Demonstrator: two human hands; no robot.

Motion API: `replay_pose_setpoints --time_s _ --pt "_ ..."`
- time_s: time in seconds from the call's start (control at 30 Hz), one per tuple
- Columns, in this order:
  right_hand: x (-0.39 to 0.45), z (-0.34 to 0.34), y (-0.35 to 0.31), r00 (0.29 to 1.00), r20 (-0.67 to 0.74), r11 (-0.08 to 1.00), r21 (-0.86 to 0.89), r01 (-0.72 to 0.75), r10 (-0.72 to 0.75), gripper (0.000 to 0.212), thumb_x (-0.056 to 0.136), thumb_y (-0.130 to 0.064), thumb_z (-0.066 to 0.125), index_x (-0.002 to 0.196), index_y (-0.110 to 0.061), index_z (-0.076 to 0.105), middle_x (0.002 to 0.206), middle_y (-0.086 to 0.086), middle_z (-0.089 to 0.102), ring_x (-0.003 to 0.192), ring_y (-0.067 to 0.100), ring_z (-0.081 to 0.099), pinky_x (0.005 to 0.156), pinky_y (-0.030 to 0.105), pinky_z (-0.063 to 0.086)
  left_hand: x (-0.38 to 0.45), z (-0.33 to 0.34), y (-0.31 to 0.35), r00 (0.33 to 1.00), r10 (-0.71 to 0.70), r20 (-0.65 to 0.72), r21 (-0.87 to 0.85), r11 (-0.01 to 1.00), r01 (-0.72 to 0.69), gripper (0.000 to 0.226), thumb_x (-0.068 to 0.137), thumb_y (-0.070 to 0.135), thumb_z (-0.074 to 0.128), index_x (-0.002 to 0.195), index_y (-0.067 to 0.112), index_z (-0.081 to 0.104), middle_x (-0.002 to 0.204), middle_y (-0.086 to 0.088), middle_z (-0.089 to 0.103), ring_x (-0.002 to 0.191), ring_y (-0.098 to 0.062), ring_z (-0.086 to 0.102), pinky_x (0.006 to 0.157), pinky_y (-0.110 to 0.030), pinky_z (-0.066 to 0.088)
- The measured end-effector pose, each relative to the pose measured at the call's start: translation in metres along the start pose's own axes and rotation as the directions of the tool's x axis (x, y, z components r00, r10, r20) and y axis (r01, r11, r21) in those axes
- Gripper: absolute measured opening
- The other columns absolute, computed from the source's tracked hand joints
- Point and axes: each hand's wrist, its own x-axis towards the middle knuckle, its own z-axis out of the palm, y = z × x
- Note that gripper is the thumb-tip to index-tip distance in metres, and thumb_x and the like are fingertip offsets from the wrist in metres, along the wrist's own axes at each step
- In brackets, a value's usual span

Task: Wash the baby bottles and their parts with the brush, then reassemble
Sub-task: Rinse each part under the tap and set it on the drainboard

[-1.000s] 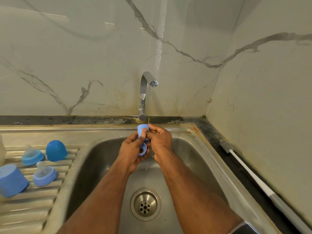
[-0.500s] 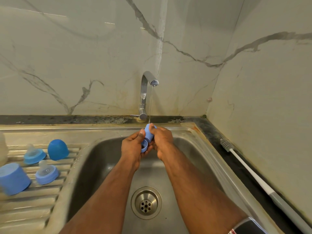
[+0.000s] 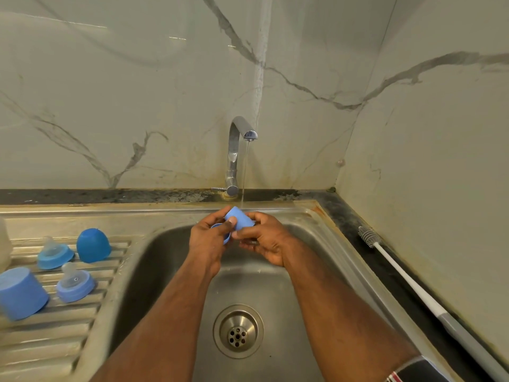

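Observation:
Over the back of the steel sink [image 3: 154,260], both my hands hold a light blue bottle cap [image 3: 240,218] just under the thin stream from the tap [image 3: 239,150]. My left hand [image 3: 209,244] grips it with the thumb on its side, and my right hand [image 3: 261,238] curls round its right end. A second blue piece [image 3: 226,239] shows under my left thumb. On the drainboard lie two blue collars with clear teats [image 3: 55,253] [image 3: 75,285], a dark blue dome cap [image 3: 93,245] and a light blue cap [image 3: 20,293]. The bottle brush [image 3: 385,255] lies on the right counter.
The drain [image 3: 238,330] sits in the middle of the basin. A pale bottle [image 3: 4,244] stands at the far left edge of the ribbed drainboard [image 3: 55,334]. Marble walls close in at the back and right, with a dark counter strip [image 3: 344,216] between.
The cap has been turned in my hands from upright to lying sideways under the stream. The hands stay at the back of the sink.

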Motion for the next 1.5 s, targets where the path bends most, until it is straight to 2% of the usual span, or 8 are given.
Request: replay_pose_setpoints --time_s 0.23,0.43,0.53,0.63,0.73,0.9,1.1,1.5 --pt "0.013 0.013 -0.005 0.992 -0.089 0.993 0.066 0.094 -0.088 0.042 0.083 -0.002 0.078 0.121 -0.008 0.06 0.117 0.015 0.067 0.102 0.029 0.071 0.091 0.041 0.059 0.0 -0.001 0.002 0.999 0.008 -0.051 -0.064 0.998 -0.011 0.025 0.097 0.008 0.065 0.118 0.018 0.072 0.12 -0.007 0.068 0.111 -0.025 0.066 0.093 -0.042 0.059" --pt "0.012 0.008 0.003 0.976 -0.112 0.97 -0.178 0.167 -0.189 0.064 0.077 0.008 0.075 0.128 -0.024 0.055 0.12 0.01 0.065 0.102 0.025 0.068 0.081 0.034 0.062 -0.004 -0.001 0.001 0.998 -0.025 0.052 0.039 0.999 0.023 0.022 0.1 0.005 0.058 0.109 0.017 0.074 0.108 -0.006 0.074 0.101 -0.024 0.071 0.078 -0.03 0.06" --pt "0.011 0.006 -0.001 0.976 -0.088 0.964 -0.197 0.181 -0.201 0.06 0.082 0.002 0.075 0.131 -0.028 0.056 0.119 0.003 0.059 0.105 0.027 0.066 0.079 0.035 0.062 -0.003 -0.002 0.003 0.996 -0.08 0.031 -0.063 0.995 0.082 0.018 0.1 0.008 0.059 0.114 0.007 0.071 0.116 -0.016 0.072 0.11 -0.032 0.069 0.091 -0.04 0.06" --pt "0.008 0.005 -0.004 0.977 -0.167 0.99 0.037 0.137 -0.13 0.03 0.085 -0.009 0.078 0.108 -0.016 0.061 0.11 0.01 0.068 0.092 0.02 0.068 0.073 0.027 0.059 0.0 -0.006 0.006 0.993 -0.115 0.007 -0.228 0.967 0.113 0.024 0.097 0.004 0.064 0.12 0.005 0.068 0.123 -0.018 0.066 0.117 -0.033 0.066 0.092 -0.038 0.059" --pt "0.007 0.001 0.001 0.989 -0.126 0.969 0.227 0.101 -0.074 0.036 0.081 0.005 0.076 0.109 -0.007 0.058 0.109 0.016 0.068 0.091 0.022 0.068 0.078 0.03 0.059 -0.002 -0.006 0.006 0.992 -0.111 0.053 -0.23 0.966 0.12 0.024 0.096 -0.002 0.061 0.118 0.006 0.067 0.122 -0.019 0.067 0.116 -0.033 0.067 0.091 -0.038 0.06" --pt "0.007 -0.002 0.003 0.969 -0.18 0.972 -0.189 0.136 -0.17 0.062 0.069 -0.003 0.087 0.121 -0.02 0.058 0.115 0.007 0.068 0.101 0.019 0.067 0.086 0.037 0.059 -0.003 -0.001 0.007 0.994 -0.103 0.038 -0.27 0.957 0.11 0.027 0.095 0.011 0.068 0.122 0.006 0.063 0.121 -0.018 0.066 0.11 -0.029 0.068 0.094 -0.042 0.059" --pt "0.004 0.001 -0.003 0.927 -0.199 0.877 -0.433 0.208 -0.318 0.054 0.075 -0.009 0.085 0.12 -0.023 0.058 0.113 -0.003 0.065 0.1 0.016 0.062 0.089 0.033 0.055 0.0 -0.005 0.006 0.989 -0.134 0.067 -0.125 0.982 0.142 0.061 0.091 -0.019 0.051 0.137 0.02 0.053 0.123 -0.017 0.053 0.103 -0.031 0.064 0.098 -0.051 0.055" --pt "0.003 0.008 -0.022 0.908 -0.174 0.769 -0.604 0.207 -0.38 0.058 0.074 -0.016 0.085 0.127 -0.018 0.061 0.119 0.0 0.067 0.101 0.017 0.062 0.082 0.028 0.048 0.008 -0.015 -0.008 0.995 0.07 -0.068 0.28 0.959 -0.048 0.052 0.084 -0.004 0.076 0.128 0.019 0.062 0.111 -0.006 0.07 0.105 -0.024 0.067 0.096 -0.039 0.056"
